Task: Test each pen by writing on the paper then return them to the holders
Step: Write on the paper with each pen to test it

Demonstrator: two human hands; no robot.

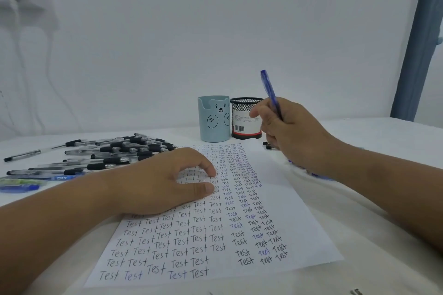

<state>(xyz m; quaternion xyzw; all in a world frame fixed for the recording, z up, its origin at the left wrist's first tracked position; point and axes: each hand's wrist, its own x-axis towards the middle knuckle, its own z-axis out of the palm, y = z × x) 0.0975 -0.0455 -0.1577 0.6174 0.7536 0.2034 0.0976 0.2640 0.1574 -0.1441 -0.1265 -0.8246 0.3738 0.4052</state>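
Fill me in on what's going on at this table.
A person is testing pens. The right hand grips a blue pen, raised above the table near the black mesh holder. The left hand rests on the paper, which is almost covered with rows of "Test". A pile of black pens lies on the table to the left. No pens show above the rim of the blue bear holder or the mesh one.

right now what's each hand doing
Left hand: open, fingers resting on the paper.
Right hand: gripping a blue pen, raised off the paper.
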